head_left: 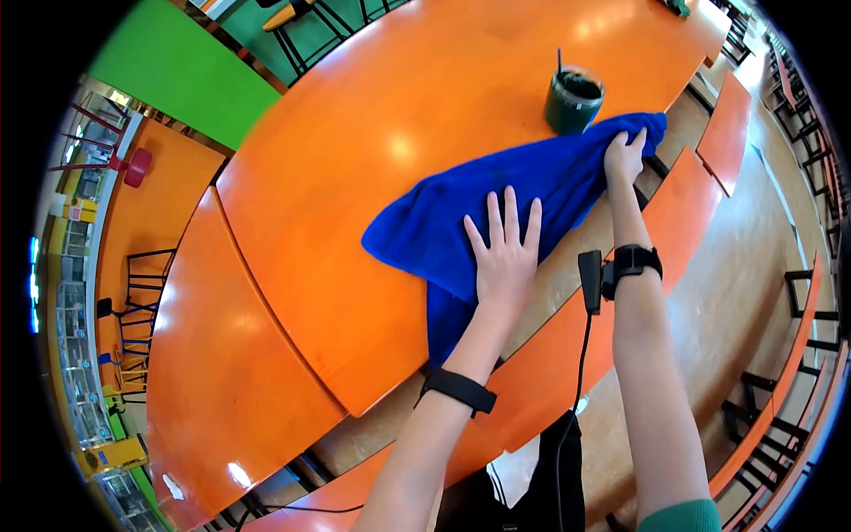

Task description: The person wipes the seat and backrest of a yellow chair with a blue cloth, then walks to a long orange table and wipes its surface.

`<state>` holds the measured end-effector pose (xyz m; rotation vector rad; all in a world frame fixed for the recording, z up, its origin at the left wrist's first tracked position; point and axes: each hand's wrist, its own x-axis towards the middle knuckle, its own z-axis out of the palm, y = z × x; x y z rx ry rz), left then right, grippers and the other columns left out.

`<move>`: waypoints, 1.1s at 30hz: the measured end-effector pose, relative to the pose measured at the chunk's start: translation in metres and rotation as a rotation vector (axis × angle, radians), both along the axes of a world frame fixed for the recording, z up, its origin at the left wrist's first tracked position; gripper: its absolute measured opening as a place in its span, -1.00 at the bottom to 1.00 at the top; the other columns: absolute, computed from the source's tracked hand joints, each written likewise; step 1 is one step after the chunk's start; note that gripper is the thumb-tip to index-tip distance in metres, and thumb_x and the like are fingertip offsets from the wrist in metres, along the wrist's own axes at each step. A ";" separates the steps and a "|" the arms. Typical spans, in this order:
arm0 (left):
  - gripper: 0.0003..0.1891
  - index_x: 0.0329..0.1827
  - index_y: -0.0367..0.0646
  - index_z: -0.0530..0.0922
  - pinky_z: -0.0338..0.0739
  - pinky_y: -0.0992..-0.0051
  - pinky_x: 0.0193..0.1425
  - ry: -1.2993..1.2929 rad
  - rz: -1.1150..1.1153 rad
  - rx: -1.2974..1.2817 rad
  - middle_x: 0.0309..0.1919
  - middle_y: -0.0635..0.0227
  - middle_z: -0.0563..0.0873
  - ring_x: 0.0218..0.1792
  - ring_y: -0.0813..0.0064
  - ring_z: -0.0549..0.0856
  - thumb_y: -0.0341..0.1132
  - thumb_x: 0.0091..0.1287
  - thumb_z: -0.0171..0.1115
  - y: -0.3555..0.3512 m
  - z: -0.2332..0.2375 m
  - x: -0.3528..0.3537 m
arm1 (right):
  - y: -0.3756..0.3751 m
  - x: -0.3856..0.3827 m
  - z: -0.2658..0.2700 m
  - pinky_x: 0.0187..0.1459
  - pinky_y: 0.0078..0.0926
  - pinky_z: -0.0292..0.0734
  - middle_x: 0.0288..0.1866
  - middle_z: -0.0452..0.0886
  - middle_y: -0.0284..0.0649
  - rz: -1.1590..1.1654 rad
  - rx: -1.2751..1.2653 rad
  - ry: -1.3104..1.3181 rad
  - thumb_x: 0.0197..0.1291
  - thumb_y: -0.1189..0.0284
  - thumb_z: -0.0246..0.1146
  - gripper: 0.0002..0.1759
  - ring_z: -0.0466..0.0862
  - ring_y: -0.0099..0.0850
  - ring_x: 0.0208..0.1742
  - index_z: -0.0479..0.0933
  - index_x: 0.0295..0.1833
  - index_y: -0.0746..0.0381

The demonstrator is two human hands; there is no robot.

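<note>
A blue cloth (434,217) lies spread over the front edge of the orange table (346,160), with one part hanging below the edge. My left hand (507,253) rests flat on the cloth with its fingers spread. At the cloth's far right corner, my right hand (626,158) is closed, pinching the fabric. Just beyond that corner stands a glass jar (573,102) holding something dark green, with a thin stick or handle poking up from it.
An orange bench (554,372) runs along the table's near side, below my arms. Another orange table section (239,355) joins at the left. A green table (182,66) and stools (306,27) stand farther back. A black cable (581,363) hangs from my right wrist.
</note>
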<state>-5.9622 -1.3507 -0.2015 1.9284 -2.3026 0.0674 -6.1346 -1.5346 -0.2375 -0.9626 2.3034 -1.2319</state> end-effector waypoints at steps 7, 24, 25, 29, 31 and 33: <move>-0.10 0.43 0.00 0.09 0.03 -0.15 0.33 -0.055 -0.030 -0.094 0.40 0.04 0.11 0.41 0.01 0.12 -0.35 -0.03 0.35 -0.052 -0.017 -0.064 | -0.066 -0.058 -0.007 0.20 -0.07 0.29 0.14 0.34 0.41 0.040 0.023 0.017 0.20 0.08 -0.07 -0.27 0.39 0.20 0.17 -0.02 0.46 0.06; 0.06 0.45 0.00 0.04 0.01 -0.17 0.34 -0.060 0.063 0.054 0.40 -0.05 0.04 0.40 -0.11 0.07 -0.34 -0.21 0.45 -0.184 0.001 -0.169 | -0.176 -0.139 0.011 0.20 0.31 0.10 0.35 -0.26 0.56 0.161 0.071 0.453 0.15 0.05 -0.03 -0.31 -0.15 0.49 0.36 0.19 0.38 0.08; 0.08 0.45 0.01 0.03 0.01 -0.17 0.34 -0.058 0.082 0.066 0.41 -0.05 0.03 0.40 -0.10 0.06 -0.32 -0.22 0.46 -0.188 0.002 -0.172 | -0.179 -0.142 0.013 0.21 0.32 0.08 0.36 -0.25 0.54 0.191 0.091 0.500 0.14 0.02 -0.02 -0.30 -0.17 0.50 0.36 0.20 0.38 0.06; 0.12 0.47 0.01 -0.02 0.00 -0.18 0.34 -0.076 0.124 0.117 0.42 -0.05 -0.02 0.41 -0.10 0.02 -0.27 -0.22 0.50 -0.193 0.002 -0.178 | -0.201 -0.155 0.016 0.20 0.41 -0.03 0.39 -0.19 0.48 0.275 0.168 0.660 0.12 -0.11 -0.04 -0.26 -0.23 0.47 0.39 0.21 0.39 -0.03; 0.13 0.47 0.00 -0.03 -0.01 -0.19 0.34 -0.075 0.163 0.123 0.42 -0.06 -0.03 0.41 -0.10 0.01 -0.23 -0.21 0.50 -0.194 0.003 -0.180 | -0.210 -0.156 0.021 0.19 0.49 -0.18 0.40 -0.18 0.44 0.341 0.208 0.693 0.13 -0.14 -0.08 -0.25 -0.25 0.44 0.40 0.18 0.41 -0.05; 0.12 0.47 -0.01 -0.03 -0.02 -0.19 0.34 -0.060 0.192 0.119 0.42 -0.07 -0.04 0.41 -0.11 0.01 -0.16 -0.19 0.49 -0.201 0.003 -0.187 | -0.216 -0.158 0.027 0.20 0.51 -0.28 0.41 -0.18 0.41 0.385 0.236 0.730 0.13 -0.15 -0.10 -0.25 -0.25 0.42 0.41 0.17 0.41 -0.07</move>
